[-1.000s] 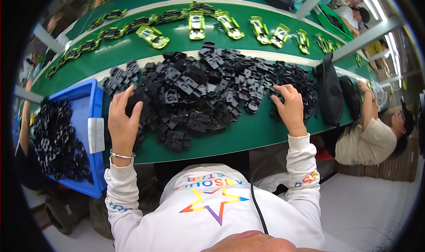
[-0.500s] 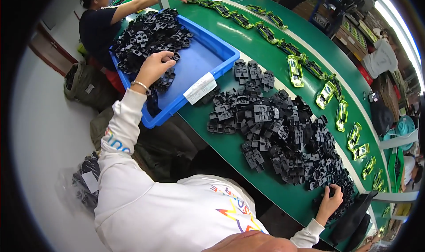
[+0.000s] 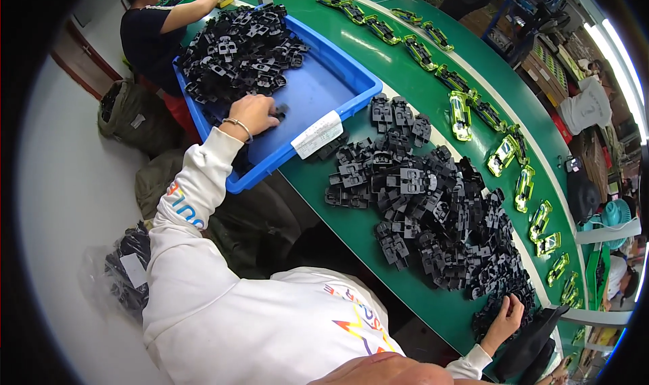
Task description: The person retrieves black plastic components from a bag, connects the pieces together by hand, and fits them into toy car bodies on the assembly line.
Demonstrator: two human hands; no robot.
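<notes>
My left hand is over the blue tray, palm down, its fingers curled in. A small black plastic part shows at its fingertips. Behind it, a heap of similar black parts fills the tray's far left half. On the green table lies a long pile of black plastic parts, spreading from the tray toward the lower right. At the near end of this pile is my right hand, thumb and fingers bent together among the parts. What it grips, if anything, is hidden.
A curved row of green-and-black toy car bodies runs beyond the pile. Right of my right hand lies a black cloth-like thing. A co-worker sits beyond the tray. A bagged dark bundle stands at my left.
My left hand has moved nearer and right within the tray, off the heap. The co-worker's hand has drawn back from the row of car bodies to a yellow item. The view has shifted slightly.
</notes>
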